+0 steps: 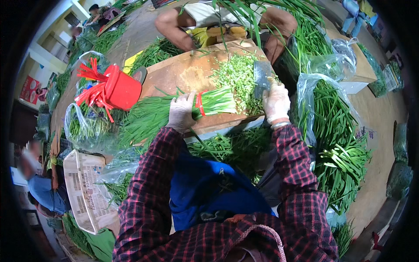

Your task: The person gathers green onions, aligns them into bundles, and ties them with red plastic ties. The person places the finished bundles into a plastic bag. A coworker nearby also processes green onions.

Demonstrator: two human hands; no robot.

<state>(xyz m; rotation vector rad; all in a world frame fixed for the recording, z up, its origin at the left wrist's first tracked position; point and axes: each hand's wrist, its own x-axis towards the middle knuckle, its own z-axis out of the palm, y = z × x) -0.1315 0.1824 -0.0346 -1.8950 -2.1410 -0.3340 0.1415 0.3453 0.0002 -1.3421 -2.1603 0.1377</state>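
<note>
A bundle of green garlic chives [150,109] lies across the wooden board [170,75], its pale cut ends pointing right. Red tape [199,103] circles it close to those ends. My left hand [183,109], in a whitish glove, grips the bundle just left of the tape. In my gloved right hand [276,100] is a cleaver [262,77] with a broad grey blade, at the board's right end. Chopped stem pieces [237,78] are heaped between the blade and the bundle's ends, and some reach the front edge.
A red bucket [124,87] holding red strips [93,88] stands left of the board. Plastic bags of chives [337,114] line the right side. A white plastic crate [88,193] is at lower left. Across the board sits another person [222,14], forearms lowered; long leaves hang before them.
</note>
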